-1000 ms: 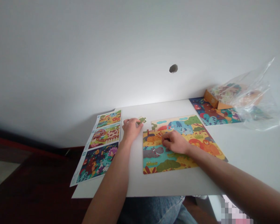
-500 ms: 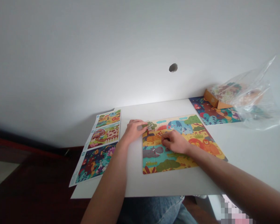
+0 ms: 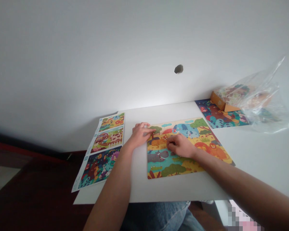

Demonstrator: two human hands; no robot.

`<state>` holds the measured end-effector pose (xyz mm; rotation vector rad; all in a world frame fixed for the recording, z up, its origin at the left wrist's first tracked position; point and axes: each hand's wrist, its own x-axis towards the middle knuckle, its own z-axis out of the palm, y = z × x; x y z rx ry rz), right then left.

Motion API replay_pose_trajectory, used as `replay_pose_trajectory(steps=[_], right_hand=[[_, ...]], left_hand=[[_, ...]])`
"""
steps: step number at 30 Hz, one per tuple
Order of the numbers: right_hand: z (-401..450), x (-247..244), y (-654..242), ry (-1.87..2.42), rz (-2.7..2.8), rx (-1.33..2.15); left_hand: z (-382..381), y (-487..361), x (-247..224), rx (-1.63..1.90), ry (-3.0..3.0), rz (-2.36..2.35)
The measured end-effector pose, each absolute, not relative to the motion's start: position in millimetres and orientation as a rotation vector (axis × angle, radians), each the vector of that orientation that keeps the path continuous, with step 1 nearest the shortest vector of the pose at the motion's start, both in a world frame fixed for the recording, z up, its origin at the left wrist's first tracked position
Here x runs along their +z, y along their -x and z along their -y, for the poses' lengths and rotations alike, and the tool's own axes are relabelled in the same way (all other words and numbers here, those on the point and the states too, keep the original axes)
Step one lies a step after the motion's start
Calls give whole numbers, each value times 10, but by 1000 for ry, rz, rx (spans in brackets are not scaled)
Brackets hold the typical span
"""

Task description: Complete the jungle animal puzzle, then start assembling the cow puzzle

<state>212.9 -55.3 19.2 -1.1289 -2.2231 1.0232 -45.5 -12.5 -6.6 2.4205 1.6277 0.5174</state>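
Observation:
An animal jigsaw puzzle with a hippo, elephants and lions lies flat on the white table. At its upper left corner, my left hand rests with its fingers apart, the fingertips touching the green tree piece, which lies level with the picture around it. My right hand is curled closed over the middle of the puzzle, beside the leopard; whatever its fingers might hold is hidden.
A sheet with three printed pictures overhangs the table's left edge. At the back right, an orange box and a clear plastic bag sit on a dark, colourful picture. Behind stands a white wall with a round hole.
The tree piece was raised at the corner under my left fingers; now it lies flat. My left fingers have come down onto it. My right hand has hardly moved.

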Motion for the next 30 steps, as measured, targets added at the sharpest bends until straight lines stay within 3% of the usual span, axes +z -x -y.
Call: replay_pose_trajectory(steps=[16,23,27,30], right_hand=[[541,76,-2104,1128,2218,860],[590,57,-2061,1172,2268,724],[524,221,-2268,1152,2317,820],[431,347,-2603,1205,2297,512]], left_hand=[[121,218,-20,269,-2093,-2071],[105,126,-122,471,-1982,-2175],[116,194,-159,582,-2013,-2071],[110,197,-174,587,-1998,-2096]])
